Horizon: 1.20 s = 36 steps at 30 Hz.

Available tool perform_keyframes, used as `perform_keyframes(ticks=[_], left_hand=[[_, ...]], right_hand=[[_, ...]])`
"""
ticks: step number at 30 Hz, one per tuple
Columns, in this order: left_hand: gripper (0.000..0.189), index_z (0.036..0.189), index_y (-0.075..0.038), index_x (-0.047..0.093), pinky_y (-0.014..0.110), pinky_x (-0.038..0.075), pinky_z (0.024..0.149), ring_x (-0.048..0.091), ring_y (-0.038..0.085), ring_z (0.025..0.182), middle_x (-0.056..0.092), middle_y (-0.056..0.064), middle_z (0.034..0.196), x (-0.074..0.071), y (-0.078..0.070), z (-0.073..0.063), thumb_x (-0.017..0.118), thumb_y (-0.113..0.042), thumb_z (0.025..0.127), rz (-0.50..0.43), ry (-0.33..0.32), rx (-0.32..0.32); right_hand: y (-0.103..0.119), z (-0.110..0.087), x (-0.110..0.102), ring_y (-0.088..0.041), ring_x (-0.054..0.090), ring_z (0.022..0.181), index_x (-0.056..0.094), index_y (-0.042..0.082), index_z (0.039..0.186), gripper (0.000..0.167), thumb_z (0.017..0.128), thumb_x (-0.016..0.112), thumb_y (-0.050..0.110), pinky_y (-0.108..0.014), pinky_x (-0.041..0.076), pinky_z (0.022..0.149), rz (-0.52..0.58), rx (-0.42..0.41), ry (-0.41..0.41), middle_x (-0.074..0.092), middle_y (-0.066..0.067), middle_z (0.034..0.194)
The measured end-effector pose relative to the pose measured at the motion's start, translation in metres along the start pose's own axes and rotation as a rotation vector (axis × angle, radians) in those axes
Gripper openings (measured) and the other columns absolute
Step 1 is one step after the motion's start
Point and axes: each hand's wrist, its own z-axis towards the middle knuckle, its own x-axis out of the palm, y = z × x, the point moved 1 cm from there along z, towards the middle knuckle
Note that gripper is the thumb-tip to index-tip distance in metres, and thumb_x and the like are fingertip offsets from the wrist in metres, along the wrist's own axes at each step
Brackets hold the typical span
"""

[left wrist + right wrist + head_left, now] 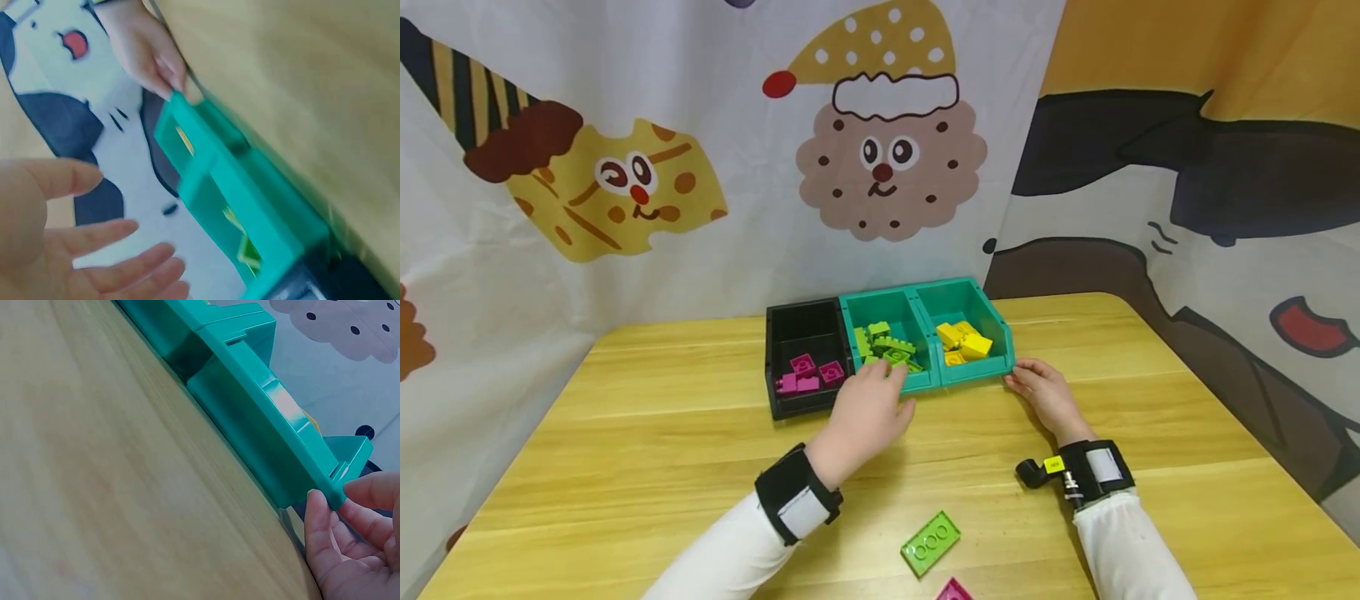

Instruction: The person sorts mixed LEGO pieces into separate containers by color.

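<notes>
My left hand (865, 412) hovers at the front of the middle teal bin (927, 377), beside the black bin. In the left wrist view its fingers are spread and apart from the bins, with nothing between them. At the right front corner of the right teal bin (977, 370), my right hand (1048, 398) pinches the bin's edge; the right wrist view shows fingertips (316, 503) on both sides of that corner. Lime bricks (891, 343) lie in the middle bin, yellow bricks (964, 340) in the right one. Magenta bricks (802, 367) lie inside the black bin (808, 406).
Nearer the front of the wooden table (647, 467), a lime brick (931, 543) lies upside down. Part of a magenta brick (953, 592) shows at the bottom edge of the head view. A printed curtain (700, 100) hangs right behind the bins.
</notes>
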Motion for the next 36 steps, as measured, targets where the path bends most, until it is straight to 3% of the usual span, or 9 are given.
perform_keyframes(ticks=[4,8,15,20,24,30,36], left_hand=[[0.05,0.13,-0.007,0.053,0.041,0.052,0.085,0.059,0.028,0.105,0.06,0.014,0.118,0.005,-0.015,-0.016,0.062,-0.036,0.09,0.018,0.113,0.067],[0.053,0.129,-0.009,0.054,0.043,0.05,0.089,0.057,0.029,0.11,0.059,0.014,0.122,0.009,-0.025,-0.029,0.063,-0.041,0.088,0.03,0.211,0.092],[0.051,0.118,-0.014,0.061,0.038,0.052,0.072,0.059,0.024,0.095,0.062,0.01,0.107,0.013,-0.035,-0.047,0.068,-0.048,0.081,0.062,0.362,0.094],[0.054,0.118,-0.017,0.061,0.042,0.049,0.074,0.055,0.023,0.096,0.06,0.008,0.107,0.019,-0.04,-0.057,0.07,-0.052,0.077,0.083,0.464,0.091],[0.052,0.116,-0.019,0.061,0.043,0.048,0.074,0.053,0.022,0.095,0.058,0.005,0.105,0.022,-0.045,-0.063,0.069,-0.053,0.078,0.081,0.509,0.095],[0.045,0.111,-0.021,0.06,0.035,0.045,0.067,0.047,0.015,0.083,0.053,-0.001,0.092,0.024,-0.05,-0.069,0.07,-0.051,0.079,0.05,0.559,0.126],[0.043,0.112,-0.019,0.061,0.026,0.041,0.061,0.044,0.012,0.08,0.052,-0.001,0.092,0.026,-0.05,-0.072,0.07,-0.046,0.08,-0.014,0.578,0.141]], right_hand=[[-0.002,-0.002,0.0,-0.003,0.061,0.085,0.054,-0.003,0.108,0.023,0.096,0.055,0.017,-0.015,0.051,0.078,0.059,-0.051,0.035,0.056,0.002,0.094],[0.001,-0.002,0.003,-0.002,0.06,0.084,0.05,-0.008,0.113,0.027,0.097,0.052,0.014,-0.015,0.05,0.079,0.008,-0.007,-0.002,0.055,0.003,0.093],[0.004,0.0,0.003,0.0,0.058,0.085,0.04,-0.014,0.122,0.031,0.1,0.043,0.008,-0.014,0.05,0.081,-0.044,0.061,-0.018,0.055,0.006,0.092],[0.002,0.001,0.001,0.0,0.058,0.086,0.039,-0.014,0.123,0.031,0.099,0.042,0.007,-0.014,0.049,0.082,-0.056,0.069,-0.019,0.055,0.007,0.092],[0.002,0.001,0.001,0.0,0.059,0.084,0.041,-0.014,0.121,0.031,0.099,0.043,0.008,-0.014,0.049,0.081,-0.055,0.056,-0.018,0.056,0.007,0.09],[0.002,0.0,0.002,0.0,0.059,0.084,0.041,-0.013,0.121,0.032,0.099,0.044,0.01,-0.014,0.049,0.081,-0.069,0.057,-0.018,0.055,0.007,0.091],[0.0,0.002,0.001,0.0,0.059,0.084,0.042,-0.013,0.12,0.031,0.099,0.044,0.009,-0.014,0.05,0.08,-0.059,0.048,-0.014,0.056,0.007,0.091]])
